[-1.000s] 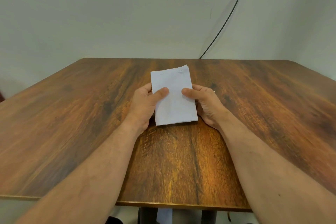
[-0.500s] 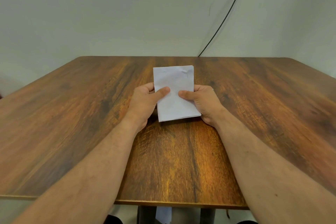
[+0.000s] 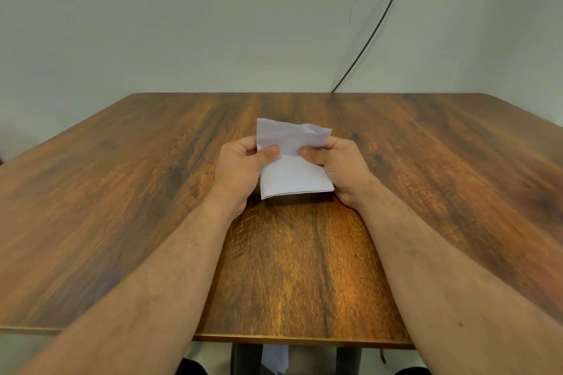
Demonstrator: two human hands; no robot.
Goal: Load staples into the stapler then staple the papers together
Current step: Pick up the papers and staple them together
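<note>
A small stack of white papers point(image 3: 294, 175) is held just above the middle of the wooden table point(image 3: 122, 192). My left hand point(image 3: 240, 167) grips its left edge, thumb on top. My right hand point(image 3: 338, 167) grips the right edge the same way. The upper half of the papers bends away from me, and its top right corner is crumpled. No stapler or staples are in view.
A black cable point(image 3: 374, 27) runs down the pale wall to the table's far edge. Below the near edge, a dark table leg point(image 3: 246, 358) and a piece of white paper point(image 3: 275, 358) show on the floor.
Both hands slid up the papers and pinched closer together. The top part of the stack, flat before, now folds back and crumples at the right corner.
</note>
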